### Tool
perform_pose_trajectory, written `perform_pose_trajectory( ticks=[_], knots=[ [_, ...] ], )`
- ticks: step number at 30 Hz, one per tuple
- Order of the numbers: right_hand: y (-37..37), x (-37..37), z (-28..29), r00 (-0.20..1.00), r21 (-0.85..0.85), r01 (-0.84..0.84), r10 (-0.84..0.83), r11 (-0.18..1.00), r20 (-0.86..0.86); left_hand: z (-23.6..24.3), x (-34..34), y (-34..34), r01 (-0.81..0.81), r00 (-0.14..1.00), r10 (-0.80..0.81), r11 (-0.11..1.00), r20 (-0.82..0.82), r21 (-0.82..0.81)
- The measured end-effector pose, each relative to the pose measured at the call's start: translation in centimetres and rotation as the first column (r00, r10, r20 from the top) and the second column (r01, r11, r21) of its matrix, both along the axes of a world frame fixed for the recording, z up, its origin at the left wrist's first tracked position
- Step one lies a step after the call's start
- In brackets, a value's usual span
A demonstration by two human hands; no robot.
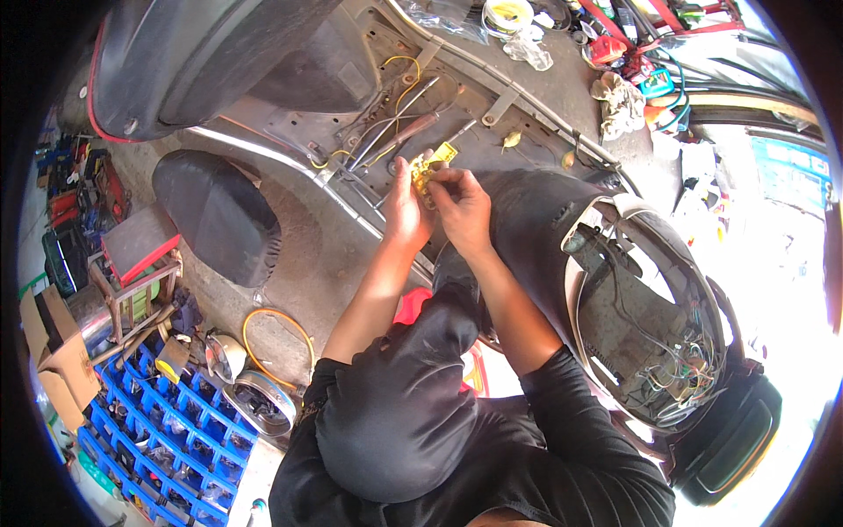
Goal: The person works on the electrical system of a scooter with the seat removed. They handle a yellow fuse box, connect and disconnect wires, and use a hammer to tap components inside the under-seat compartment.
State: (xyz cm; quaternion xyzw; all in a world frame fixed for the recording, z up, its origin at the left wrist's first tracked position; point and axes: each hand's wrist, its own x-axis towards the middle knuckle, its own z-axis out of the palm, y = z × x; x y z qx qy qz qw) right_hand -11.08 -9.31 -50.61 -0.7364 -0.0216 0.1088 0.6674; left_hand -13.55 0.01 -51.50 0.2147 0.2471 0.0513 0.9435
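Both of my hands meet over the vehicle's metal floor pan (457, 101). A small yellow piece (424, 172) with dark markings is between them; its exact kind is hard to make out. My left hand (407, 209) holds it from the left, palm turned up. My right hand (464, 209) pinches at its right side, the fingertips bent in and partly covering it. A yellow tab (446, 152) sticks out just beyond the fingers. Close by on the pan lie a screwdriver (416, 128) with a brown handle and a thin metal rod (381, 140).
A black seat (218, 215) lies on the ground at left. Blue parts bins (167, 439) stand lower left, near a red-topped box (139, 244). At right is an opened round body shell (632, 299) with loose wires (680, 373). A yellow wire (402, 60) runs over the pan.
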Motion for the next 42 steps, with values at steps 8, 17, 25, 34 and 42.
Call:
perform_pose_trajectory(
  ticks=[8, 17, 25, 34, 42],
  knots=[
    [-0.3, 0.1, 1.6, 0.980, -0.184, -0.020, 0.056, 0.983, 0.193, 0.0, -0.1, -0.1, 0.021, 1.000, -0.021, 1.000, -0.012, 0.008],
    [-0.5, 0.4, 0.8, 0.945, -0.208, 0.018, 0.051, 0.978, 0.324, 0.2, -0.1, -0.2, 0.043, 0.999, -0.039, 0.991, 0.031, -0.128],
    [-0.3, 0.4, 1.7, 0.994, -0.235, 0.057, -0.033, 0.970, 0.106, 0.5, -0.2, -0.9, 0.043, 0.994, -0.066, 0.969, -0.085, -0.244],
    [-1.5, 1.1, 1.4, 0.982, -0.108, -0.128, 0.141, 0.986, 0.123, -0.2, -0.3, 0.1, 0.085, 0.995, -0.070, 0.962, 0.068, -0.259],
    [-1.1, 0.7, 1.0, 0.988, -0.212, -0.051, 0.080, 0.976, 0.131, -0.3, -0.8, -0.3, 0.114, 0.992, -0.121, 0.972, -0.023, -0.208]
  ],
)
